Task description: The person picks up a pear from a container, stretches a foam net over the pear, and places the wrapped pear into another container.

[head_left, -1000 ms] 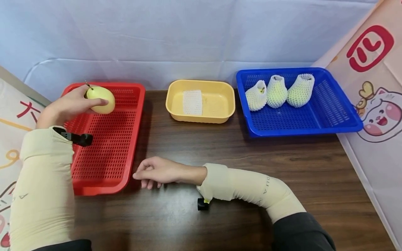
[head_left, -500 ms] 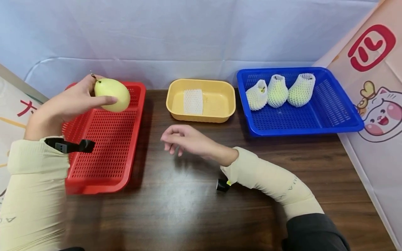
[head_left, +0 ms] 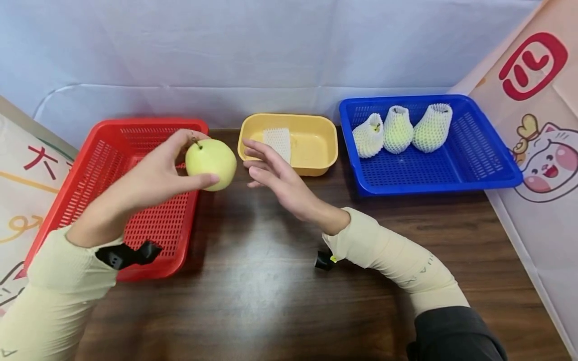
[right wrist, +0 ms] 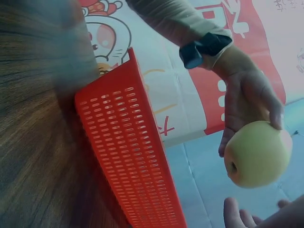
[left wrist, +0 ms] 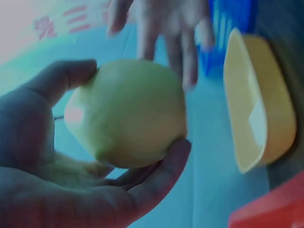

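Observation:
A yellow-green pear (head_left: 210,164) with a dark stem is gripped by my left hand (head_left: 155,173), thumb on the near side and fingers behind. In the left wrist view the pear (left wrist: 128,114) fills the middle, between thumb and curled fingers. My right hand (head_left: 289,185) holds nothing. Its fingers are spread and point at the pear, a short gap away, in front of the yellow tray (head_left: 316,169). From the right wrist view, the right fingertips (right wrist: 232,211) show just below the pear (right wrist: 259,154). A white foam net sleeve (head_left: 277,140) lies flat in the yellow tray.
The red basket (head_left: 180,250) stands at the left, under my left forearm. At the back right, a blue basket (head_left: 433,188) holds three pears in foam nets (head_left: 398,131). A pale cloth wall (head_left: 217,50) rises behind the dark wooden table (head_left: 253,301).
My left hand has carried the pear right, from over the red basket to its right edge. My right hand has moved up and right from beside that basket, its fingers spreading.

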